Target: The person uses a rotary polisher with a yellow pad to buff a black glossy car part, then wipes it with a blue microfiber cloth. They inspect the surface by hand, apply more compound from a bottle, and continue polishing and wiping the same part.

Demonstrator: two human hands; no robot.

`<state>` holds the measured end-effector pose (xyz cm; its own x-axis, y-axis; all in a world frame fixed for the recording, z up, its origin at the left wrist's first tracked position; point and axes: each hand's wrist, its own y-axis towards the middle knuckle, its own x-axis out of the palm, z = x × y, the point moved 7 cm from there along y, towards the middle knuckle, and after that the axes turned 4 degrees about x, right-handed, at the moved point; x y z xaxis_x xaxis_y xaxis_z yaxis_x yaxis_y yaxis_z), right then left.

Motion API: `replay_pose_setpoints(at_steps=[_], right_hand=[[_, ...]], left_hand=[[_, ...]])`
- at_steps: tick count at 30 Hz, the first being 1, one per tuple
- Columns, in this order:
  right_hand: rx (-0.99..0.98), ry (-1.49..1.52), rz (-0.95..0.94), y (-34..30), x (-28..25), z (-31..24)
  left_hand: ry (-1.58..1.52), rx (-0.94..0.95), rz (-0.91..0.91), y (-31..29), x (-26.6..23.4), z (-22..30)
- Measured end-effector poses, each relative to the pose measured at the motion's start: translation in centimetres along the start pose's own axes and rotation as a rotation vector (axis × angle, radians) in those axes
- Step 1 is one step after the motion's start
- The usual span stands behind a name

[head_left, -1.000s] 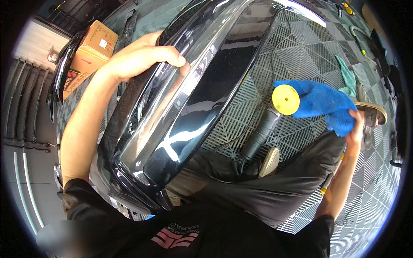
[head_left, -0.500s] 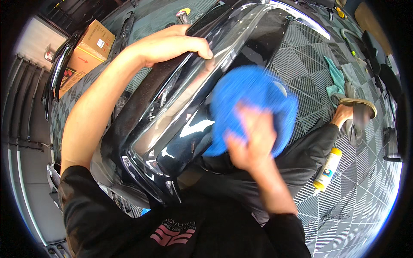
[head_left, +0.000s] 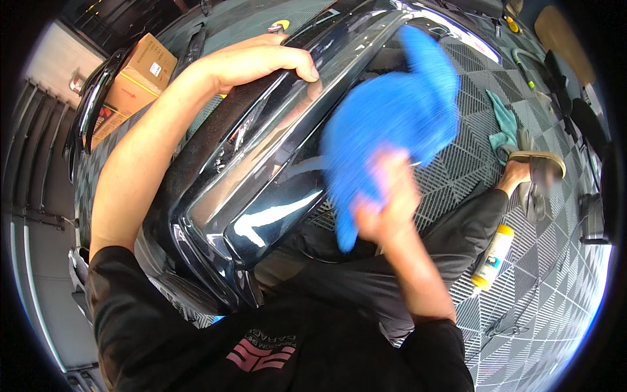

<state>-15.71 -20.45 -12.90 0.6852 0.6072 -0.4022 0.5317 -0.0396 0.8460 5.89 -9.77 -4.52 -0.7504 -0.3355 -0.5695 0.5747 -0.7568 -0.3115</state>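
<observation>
A glossy black car bumper (head_left: 271, 212) lies slanted across my lap, full of bright reflections. My left hand (head_left: 261, 63) is hooked over its upper left edge, thumb on the glossy face and the other fingertips hidden behind. In my right hand (head_left: 392, 199), blurred by motion, a blue microfiber towel (head_left: 388, 114) is bunched at its lower part. The towel's loose end flares up and to the right, beside the bumper's right side. Whether the towel touches the bumper is unclear.
On the grey patterned floor (head_left: 542, 287), a yellow-capped bottle (head_left: 494, 258) lies right of my leg. A teal cloth (head_left: 503, 124) rests near my foot (head_left: 519, 173). A cardboard box (head_left: 140, 75) stands at the far left beside another black curved part (head_left: 95, 101).
The blue towel has swung upward and unfolded, its loose end now higher. My right hand has shifted slightly. The bumper has tilted a little, with my left hand still on its edge.
</observation>
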Motion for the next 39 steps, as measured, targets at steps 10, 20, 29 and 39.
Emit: replay_pose_setpoints(at_steps=[10,20,29,39], right_hand=[[-0.048,0.332,-0.140,-3.9,2.3,-7.4],[0.150,0.234,0.119,-0.6,-0.3,-0.1],[0.196,-0.024,0.174,0.1,-1.0,3.1],[0.701,0.438,0.944,-4.5,-17.3,15.6]], left_hand=[[-0.012,0.014,0.016,-0.1,0.3,0.6],[-0.015,0.004,0.068,-0.6,0.5,1.2],[-0.007,0.025,0.050,-0.7,0.8,1.1],[0.125,0.186,0.125,-2.1,-1.0,2.5]])
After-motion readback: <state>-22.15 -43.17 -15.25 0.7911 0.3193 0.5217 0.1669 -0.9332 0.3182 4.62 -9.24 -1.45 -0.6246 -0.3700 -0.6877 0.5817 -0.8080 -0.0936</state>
